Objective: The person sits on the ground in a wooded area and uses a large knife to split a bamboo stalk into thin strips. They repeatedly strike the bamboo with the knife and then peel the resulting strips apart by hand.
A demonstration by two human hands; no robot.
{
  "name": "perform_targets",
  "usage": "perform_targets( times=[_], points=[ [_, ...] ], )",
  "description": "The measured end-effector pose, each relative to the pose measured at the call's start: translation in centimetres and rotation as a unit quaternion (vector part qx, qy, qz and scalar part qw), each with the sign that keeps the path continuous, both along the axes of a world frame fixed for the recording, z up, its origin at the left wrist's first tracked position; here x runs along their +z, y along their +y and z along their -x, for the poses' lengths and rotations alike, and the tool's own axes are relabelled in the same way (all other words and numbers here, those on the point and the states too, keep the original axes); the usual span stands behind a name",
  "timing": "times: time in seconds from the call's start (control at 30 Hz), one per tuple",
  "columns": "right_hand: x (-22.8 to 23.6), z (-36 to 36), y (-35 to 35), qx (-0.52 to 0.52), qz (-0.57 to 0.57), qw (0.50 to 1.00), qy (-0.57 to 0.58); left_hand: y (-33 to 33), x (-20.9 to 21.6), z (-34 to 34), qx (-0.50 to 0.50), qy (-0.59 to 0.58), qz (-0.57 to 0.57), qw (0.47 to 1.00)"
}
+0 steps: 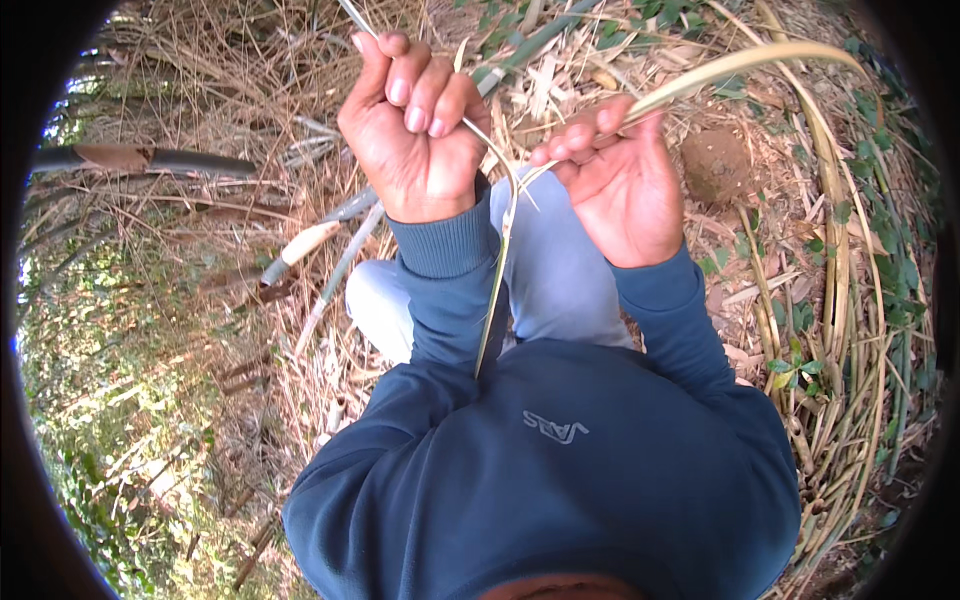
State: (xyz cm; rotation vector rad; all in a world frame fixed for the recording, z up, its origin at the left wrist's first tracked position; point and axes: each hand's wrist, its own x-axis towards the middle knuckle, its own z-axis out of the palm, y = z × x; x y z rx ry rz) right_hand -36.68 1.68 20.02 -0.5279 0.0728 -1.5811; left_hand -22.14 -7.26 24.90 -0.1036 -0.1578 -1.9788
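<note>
My left hand (pixel 415 125) is closed, its fingers curled over a thin green-and-pale bamboo strip (pixel 498 270). One end sticks out past the thumb; the other bends down across my left sleeve. Slightly to the right, my right hand (pixel 635 190) has its palm turned up and its fingers pressed against a wider pale bamboo strip (pixel 745 62). This one arches away to the far right and curves downward. Between the hands the strips come close together with a few loose slivers; whether they are joined there cannot be made out.
Below my hands are my knees in pale blue trousers (pixel 560 270). A dark bamboo pole (pixel 200 158) lies at the left, and a cut pole (pixel 305 245) nearer my knee. Long split strips (pixel 835 290) bend along the right side. A brown clod (pixel 716 165) sits among shavings and leaves.
</note>
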Motion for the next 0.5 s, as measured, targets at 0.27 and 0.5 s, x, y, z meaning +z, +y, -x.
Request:
perform_targets(
  times=[0.27, 0.5],
  points=[
    [-1.1, -0.4, 2.6, -0.009, -0.075, 0.997, 0.026, 1.3, -1.9, -2.0, 0.012, 0.016, -0.067, 0.998],
    [-1.2, 2.2, 5.8, 0.031, -0.176, 0.983, 0.031, -1.1, -2.0, -10.7, 0.062, 0.044, -0.031, 0.997]
  ],
)
